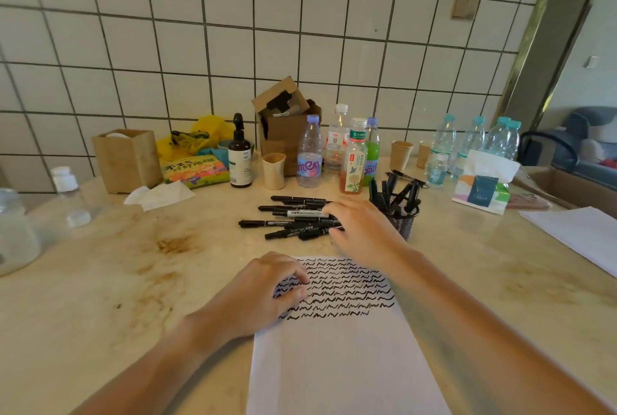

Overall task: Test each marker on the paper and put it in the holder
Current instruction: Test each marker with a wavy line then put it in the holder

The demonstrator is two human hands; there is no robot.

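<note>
Resting on the upper left part of the paper [337, 358], the left hand [263, 291] lies palm down with its fingers loosely curled, the fingertips touching the sheet among rows of black squiggles; it holds nothing. The paper lies flat on the marbled table [110, 281] directly in front of the person, its lower half unmarked. Beyond it, the right hand [360, 231] reaches over the right end of a loose pile of black markers [293, 217] with fingers slightly spread and bent down onto them; whether it actually grips one I cannot tell, since the fingertips hide the contact. Just beside that hand, to its right, stands the black mesh holder [402, 214] with several markers already upright in it. Farther back stand plastic bottles [310, 154], paper cups [400, 154], a brown pump bottle [239, 154], a cardboard box [287, 120] and a tissue pack [484, 184].
</note>
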